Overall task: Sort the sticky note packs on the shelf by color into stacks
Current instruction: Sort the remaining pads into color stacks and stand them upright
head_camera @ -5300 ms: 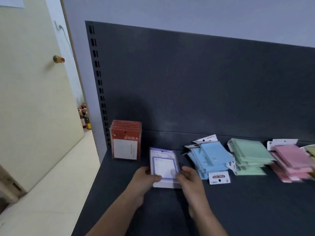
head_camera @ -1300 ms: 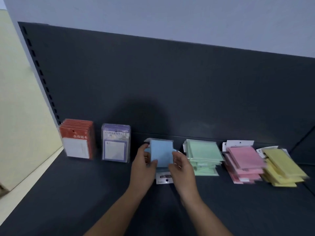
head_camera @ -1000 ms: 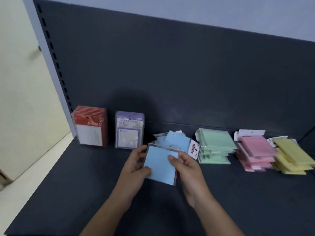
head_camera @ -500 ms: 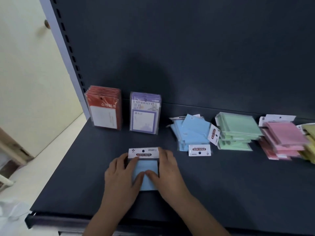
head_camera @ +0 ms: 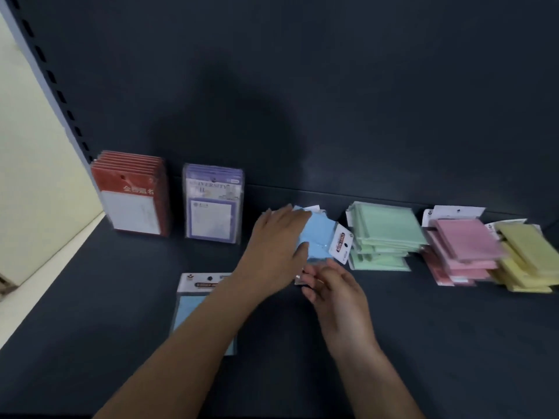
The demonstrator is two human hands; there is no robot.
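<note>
A loose pile of blue sticky note packs lies at the back of the dark shelf. My left hand lies across the pile's left side with straight fingers, the thumb against its front edge. My right hand hovers at the pile's front, loosely curled fingertips touching a white header card there. One single blue pack lies flat near the shelf front, partly under my left forearm. Right of the pile sit a green stack, a pink stack and a yellow stack.
Red packs and purple packs stand upright against the dark back panel at the left. The shelf's left edge borders a slotted upright and a cream door.
Both hands let go of the single blue pack at the shelf front and moved back and right to the blue pile. The view shifted slightly.
</note>
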